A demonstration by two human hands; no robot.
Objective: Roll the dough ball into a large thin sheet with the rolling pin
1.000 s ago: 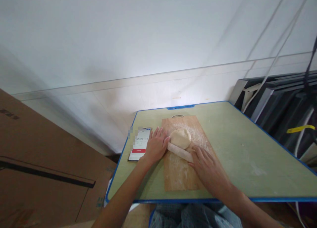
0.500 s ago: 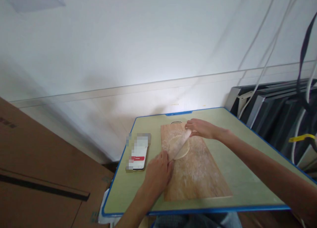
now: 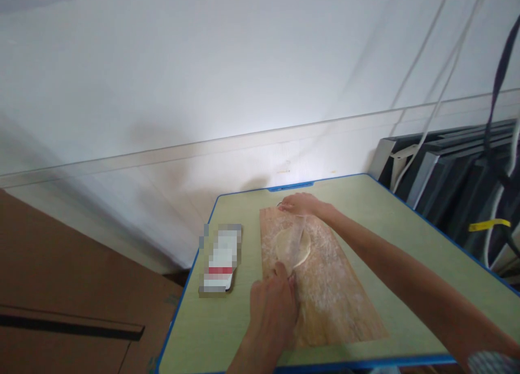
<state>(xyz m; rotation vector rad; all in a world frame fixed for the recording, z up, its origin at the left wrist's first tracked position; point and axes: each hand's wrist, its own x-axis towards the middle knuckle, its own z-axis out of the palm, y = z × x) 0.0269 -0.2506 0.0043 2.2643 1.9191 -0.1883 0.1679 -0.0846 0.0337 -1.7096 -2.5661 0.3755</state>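
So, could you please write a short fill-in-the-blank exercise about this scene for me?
The rolling pin lies across a round, flat piece of ____.
The ____ hand is at the pin's near end.
The cutting board lies on a table edged in ____.

Missing words: dough; left; blue.

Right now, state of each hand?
Left hand: closed on the near end of the rolling pin.
Right hand: at the pin's far end; blurred, so open or closed cannot be told.
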